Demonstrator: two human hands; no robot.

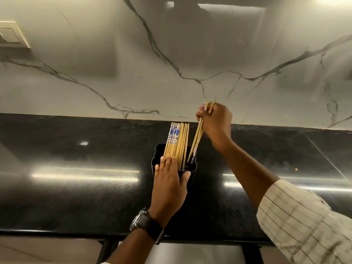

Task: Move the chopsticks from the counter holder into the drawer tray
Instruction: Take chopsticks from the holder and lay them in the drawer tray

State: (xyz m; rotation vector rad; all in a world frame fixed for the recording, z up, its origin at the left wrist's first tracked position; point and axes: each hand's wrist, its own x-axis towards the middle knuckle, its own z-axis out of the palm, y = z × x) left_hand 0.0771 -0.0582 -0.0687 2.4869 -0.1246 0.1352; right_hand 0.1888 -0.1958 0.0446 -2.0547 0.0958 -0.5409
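Extraction of chopsticks from the black holder (192, 168), which stands on the dark surface (76, 197) and serves as landmark. The right hand (216, 121), up and to the right of the holder, is clenched around a small bundle of chopsticks (198, 138); their lower tips are level with the holder's rim, perhaps just inside it. The left hand (169, 185) lies flat against the holder's near wall, fingers touching the remaining chopsticks (177, 143), which stand upright inside. Good practice, as a judgement: lift the bundle straight up until the tips clear the rim, keep the holder braced, then carry. The drawer tray is not visible.
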